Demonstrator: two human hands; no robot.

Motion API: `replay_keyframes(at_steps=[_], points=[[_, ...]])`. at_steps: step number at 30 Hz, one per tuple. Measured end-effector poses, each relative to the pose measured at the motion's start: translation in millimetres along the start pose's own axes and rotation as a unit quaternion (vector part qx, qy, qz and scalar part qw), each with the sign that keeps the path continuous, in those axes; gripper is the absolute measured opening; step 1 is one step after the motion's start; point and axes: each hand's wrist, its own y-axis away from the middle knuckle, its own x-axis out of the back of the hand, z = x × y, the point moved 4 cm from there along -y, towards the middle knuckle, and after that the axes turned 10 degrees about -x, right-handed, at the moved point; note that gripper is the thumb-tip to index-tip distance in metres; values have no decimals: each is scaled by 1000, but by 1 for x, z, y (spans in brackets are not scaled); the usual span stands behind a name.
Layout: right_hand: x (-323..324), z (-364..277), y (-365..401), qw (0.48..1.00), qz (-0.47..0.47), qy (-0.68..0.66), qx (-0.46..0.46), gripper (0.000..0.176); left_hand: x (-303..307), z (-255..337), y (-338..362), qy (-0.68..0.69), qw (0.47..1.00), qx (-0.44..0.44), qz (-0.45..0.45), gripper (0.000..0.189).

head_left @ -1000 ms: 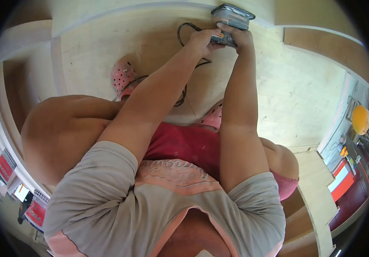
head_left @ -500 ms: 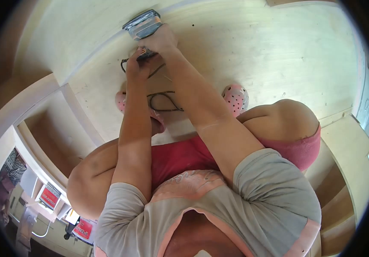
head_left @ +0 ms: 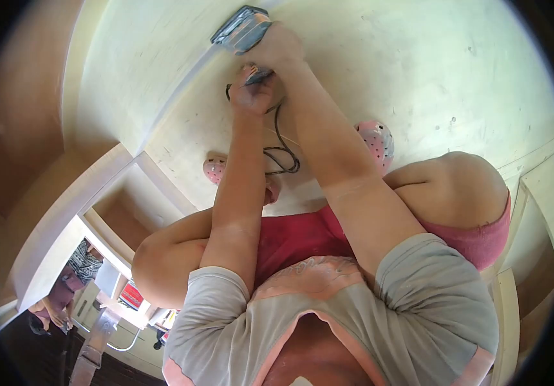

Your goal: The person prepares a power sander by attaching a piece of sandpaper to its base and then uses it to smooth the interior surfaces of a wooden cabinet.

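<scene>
An electric sander [head_left: 246,31], grey-blue with a flat dark-edged pad, is pressed against the pale wooden panel near the top of the view. My right hand [head_left: 281,47] wraps over its body from the right. Lower down, my left hand [head_left: 251,93] grips the dark rear end of the sander, where orange markings show beside the fingers. A dark power cord [head_left: 283,138] comes from that end and loops on the pale surface between my feet. Most of the sander's handle is hidden by my fingers.
My feet in pink perforated clogs [head_left: 376,143] stand apart, knees spread. On the left is a wooden frame [head_left: 77,199] with open compartments; beyond it another person's hand [head_left: 60,316] shows. Another open wooden frame [head_left: 508,309] stands at the right.
The view has shifted, so the sander and both hands sit further right in it. The grip of both hands stays the same. Another person's hand has come into view at lower left.
</scene>
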Motion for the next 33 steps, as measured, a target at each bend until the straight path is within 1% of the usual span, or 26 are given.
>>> replay_keyframes(at_steps=[1, 2, 4, 5, 7, 8, 9, 10, 11, 12, 14, 16, 17, 19, 21, 22, 24, 25, 26, 27, 28, 29, 30, 31, 32, 33], points=[[0, -3, 2, 999, -18, 27, 4, 56, 0, 1, 1, 55, 998, 17, -11, 24], [-4, -5, 6, 1000, -18, 25, 1, 56, 1, 2, 2, 112, 993, 35, -22, 25], [-15, -10, 14, 999, 25, 26, 25, 61, 12, 10, 7, 97, 995, 34, -8, 25], [-21, -12, 15, 999, 25, 27, 25, 61, 19, 13, 9, 84, 996, 29, 6, 26], [-31, -13, 20, 1000, -8, 26, 8, 65, 26, 18, 12, 65, 998, 12, 7, 26], [-32, -11, 21, 1000, -10, 25, 9, 65, 29, 20, 14, 44, 999, -6, 7, 25], [-33, -11, 20, 1000, -20, 19, 11, 69, 37, 21, 12, 42, 999, -7, 8, 25], [-31, -13, 20, 999, -28, 13, 14, 72, 43, 19, 9, 43, 999, 12, 15, 24], [-26, -12, 20, 1000, -25, 8, 16, 72, 46, 19, 2, 43, 998, 31, 20, 23], [-17, -11, 21, 999, -35, -6, 22, 73, 36, 17, -2, 38, 999, 31, 10, 23], [-3, -10, 15, 999, -37, -27, 23, 73, 18, 6, 2, 7, 999, 13, 43, 21], [7, 2, 7, 999, -10, -27, -28, 69, 4, 0, 0, -9, 999, 25, 23, 21], [13, 6, 1, 999, -5, -32, -34, 69, -3, -3, -2, -20, 999, 29, 8, 21], [23, 9, -6, 999, 6, -34, 12, 67, -18, -10, -3, -14, 999, 46, 3, 22], [39, 13, -12, 999, 19, -42, 22, 65, -33, -19, -1, -2, 999, 54, 6, 24], [51, 10, -12, 998, 30, -44, 40, 63, -43, -25, 1, -12, 997, 73, 9, 29], [75, 16, -13, 999, -22, -24, 19, 56, -59, -37, 6, -32, 994, 107, 12, 36], [73, 22, -23, 999, -41, -32, 10, 56, -65, -41, 10, -42, 991, 126, 10, 38], [71, 26, -34, 998, -59, -36, 2, 55, -70, -40, 11, -30, 994, 105, 22, 38], [68, 27, -36, 997, -74, -19, 22, 55, -77, -43, 14, -50, 990, 133, 8, 44], [69, 31, -40, 999, -33, -30, 10, 55, -80, -46, 16, -65, 985, 159, -5, 50], [69, 30, -43, 999, 10, -41, 2, 55, -80, -46, 14, -40, 990, 135, 5, 50], [65, 24, -43, 1000, -2, -19, 24, 55, -79, -47, 13, -57, 991, 125, 3, 54], [60, 23, -43, 999, -14, -42, -5, 57, -78, -47, 14, -78, 990, 119, 1, 59], [53, 24, -39, 997, -24, -66, -40, 58, -76, -47, 17, -61, 992, 108, 8, 59], [44, 22, -35, 998, -27, -54, -30, 58, -73, -45, 17, -35, 994, 99, 39, 60]])
